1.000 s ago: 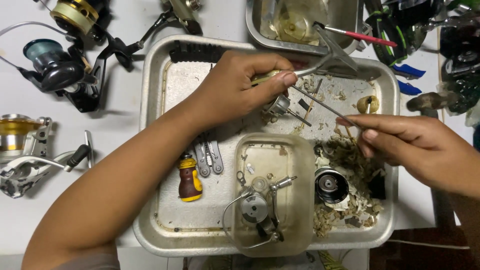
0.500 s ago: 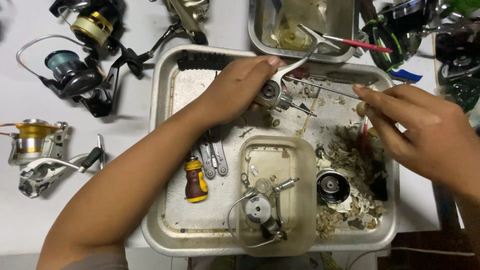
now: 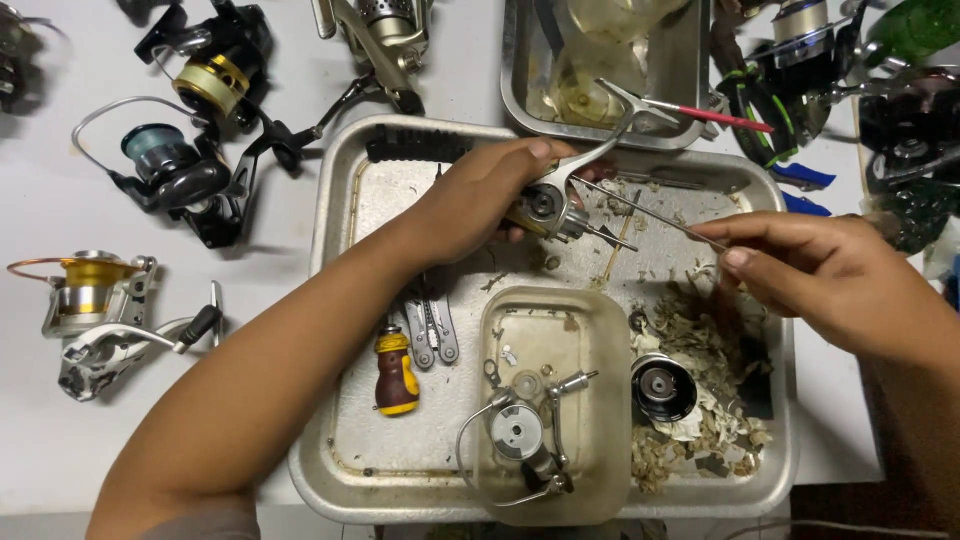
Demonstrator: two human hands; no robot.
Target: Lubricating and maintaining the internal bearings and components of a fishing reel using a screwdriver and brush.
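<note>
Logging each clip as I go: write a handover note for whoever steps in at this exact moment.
Left hand: grips a silver reel body above the metal tray.
Right hand: pinches a thin metal rod whose far end meets the reel body.
In the tray: clear tub holding reel parts, black spool, stubby screwdriver, folding pliers.
Done: reel is apart.
Left: the parts are not yet back together.

No packages, labels, signs or screens can be made out anywhere in the frame, from the upper left to the lower right; none of the things on the white surface shows a readable label or wrapper.
</note>
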